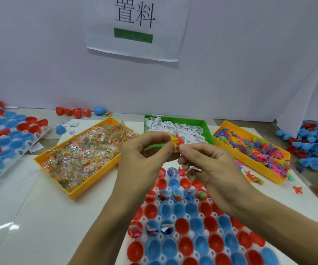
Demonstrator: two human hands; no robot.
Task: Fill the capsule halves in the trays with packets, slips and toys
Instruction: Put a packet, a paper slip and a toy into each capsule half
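Head view: pale tabletop (39,217) against a white wall (39,64) bearing a paper sign (135,27). Left hand (144,150) and right hand (208,161) pinching small toys (176,141) above the capsule tray (173,236); bins of packets (83,152), slips (175,127) and toys behind.

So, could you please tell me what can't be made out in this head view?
- Capsule tray: forearms cover several cups; the bottom edge cuts it off.
- Slips in the green bin: print too small.
- Toys pinched between left hand and right hand: count unclear.
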